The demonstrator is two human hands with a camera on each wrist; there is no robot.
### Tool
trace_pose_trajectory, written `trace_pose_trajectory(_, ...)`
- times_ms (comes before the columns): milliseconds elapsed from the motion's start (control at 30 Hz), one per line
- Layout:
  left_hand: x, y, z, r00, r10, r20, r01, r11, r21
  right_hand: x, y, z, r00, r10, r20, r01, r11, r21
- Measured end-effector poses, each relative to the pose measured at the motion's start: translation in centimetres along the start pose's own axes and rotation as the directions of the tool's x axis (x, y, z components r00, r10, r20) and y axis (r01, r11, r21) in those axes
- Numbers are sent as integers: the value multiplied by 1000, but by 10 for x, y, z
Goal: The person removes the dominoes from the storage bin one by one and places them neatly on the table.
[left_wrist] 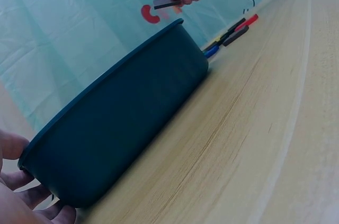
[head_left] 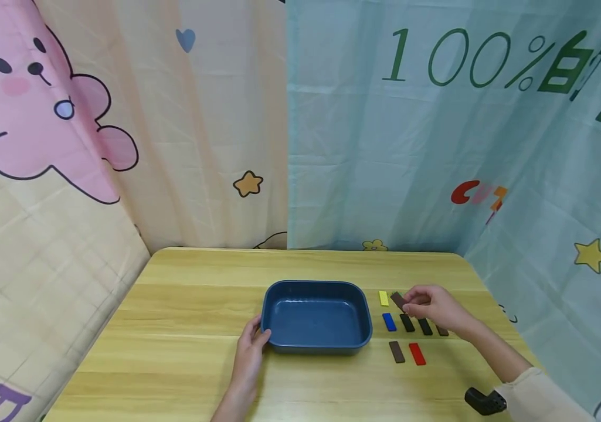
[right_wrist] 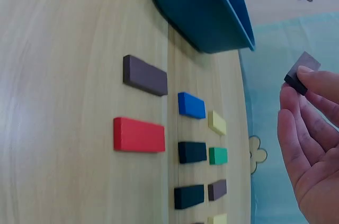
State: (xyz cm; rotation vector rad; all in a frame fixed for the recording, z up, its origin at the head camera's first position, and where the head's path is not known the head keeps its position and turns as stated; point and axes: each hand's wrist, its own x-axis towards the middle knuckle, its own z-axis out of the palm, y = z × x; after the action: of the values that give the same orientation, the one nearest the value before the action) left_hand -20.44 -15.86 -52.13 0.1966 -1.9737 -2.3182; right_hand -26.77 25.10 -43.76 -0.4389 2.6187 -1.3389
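A dark blue plastic tub (head_left: 317, 350) stands on the table, and nothing shows inside it. At its left end my left hand (head_left: 247, 357) grips the rim and wall; in the left wrist view the thumb is at the rim and the fingers (left_wrist: 34, 196) bend against the end wall. To the right of the tub, my right hand (head_left: 437, 308) pinches a dark brown rectangular block (right_wrist: 304, 69) between thumb and fingers, raised above the table. Below it lie a red block (right_wrist: 139, 135), a blue block (right_wrist: 191, 105), a green block (right_wrist: 217, 155), and several brown, black and yellow ones.
The wooden table (head_left: 173, 351) carries the blocks in loose rows right of the tub. A black curved object (head_left: 484, 402) is beside the right sleeve near the front. Printed curtains (head_left: 374, 146) hang behind the table and along its sides.
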Motion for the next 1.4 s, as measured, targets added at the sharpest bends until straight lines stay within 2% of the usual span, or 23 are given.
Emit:
trace_pose_trajectory(233,1,0,0,1000,4,-9,-4,1000,3,-20,15,-13,1000,26,-13,-26,1000,1)
trace_pose_trajectory(400,4,0,1,1000,6,-9,-6,1000,5,-34,27,-18,997,75,2,-75,995,64)
trace_pose_trajectory(667,1,-1,-1,1000,5,-13,-5,1000,19,-57,54,-11,990,144,14,-144,977,157)
trace_pose_trajectory(867,0,-4,-1,999,26,-23,-26,999,27,-68,68,-8,979,201,-30,-195,971,141)
trace_pose_trajectory(1167,0,-1,-1,1000,-10,-8,11,1000,26,-81,87,5,964,263,-30,-257,956,139)
trace_pose_trajectory(1300,0,1,-1,1000,-10,-5,10,1000,19,-83,86,12,943,321,-83,-312,944,104)
trace_pose_trajectory(1400,1,0,-1,1000,-10,-6,10,1000,19,-82,84,17,918,365,-155,-361,931,59)
